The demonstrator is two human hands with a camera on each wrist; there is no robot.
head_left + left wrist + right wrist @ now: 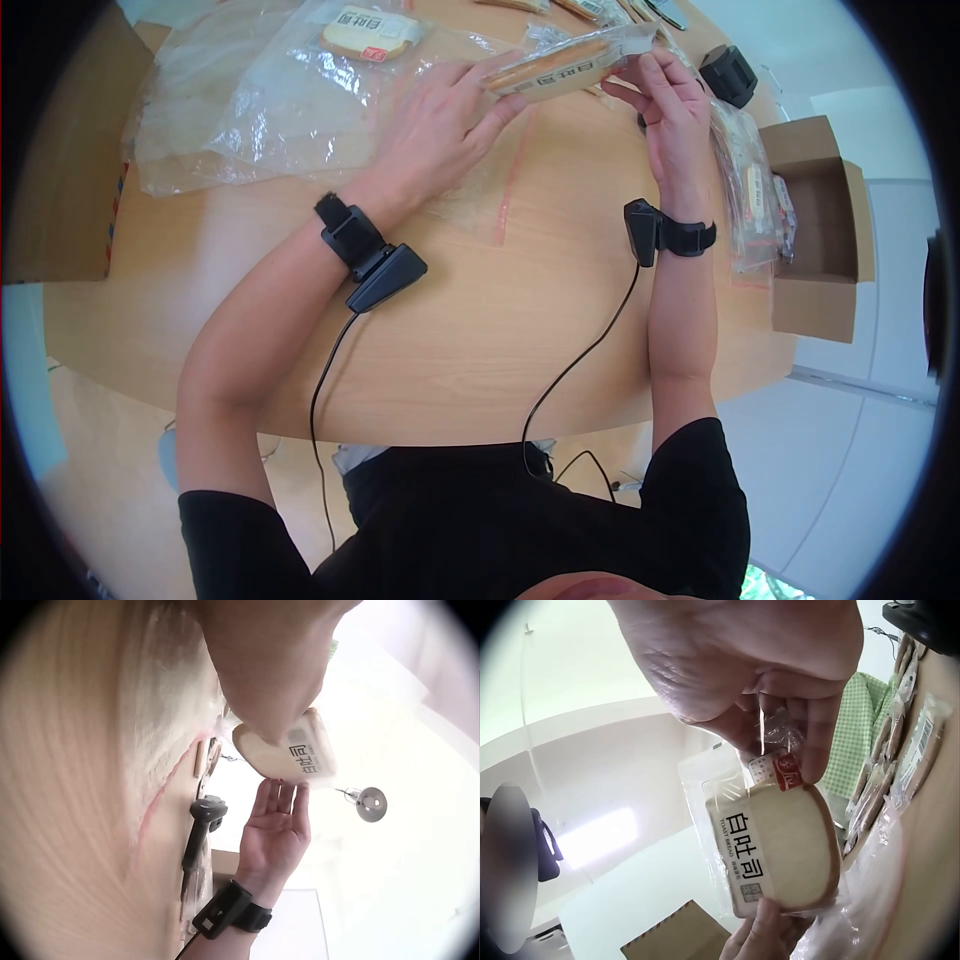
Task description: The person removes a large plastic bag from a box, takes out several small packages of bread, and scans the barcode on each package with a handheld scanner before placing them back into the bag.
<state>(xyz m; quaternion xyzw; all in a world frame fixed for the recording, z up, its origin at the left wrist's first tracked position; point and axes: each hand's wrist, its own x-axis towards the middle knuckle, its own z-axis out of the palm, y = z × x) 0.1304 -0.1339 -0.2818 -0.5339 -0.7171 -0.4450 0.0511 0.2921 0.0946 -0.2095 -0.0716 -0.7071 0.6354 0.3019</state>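
Observation:
Between my two hands is a wrapped slice of toast bread [560, 72], lifted over the table and turned nearly edge-on in the head view. My left hand [440, 120] grips one end of it, with the thumb [763, 926] on the front face in the right wrist view. At the other end my right hand [675, 110] pinches the crinkled clear wrapper [781, 731], beside a red-and-white label [787, 771]. Dark print runs along a pale band on the packet. Another wrapped toast slice [370, 35] lies beyond my left hand.
A large clear plastic bag [270, 110] spreads across the table's left side. Cardboard boxes stand at left [60, 150] and right [820, 210]. Near my right hand are a black scanner [204, 817] and a clear bag [745, 240] holding packets. Several wrapped slices lie at the back.

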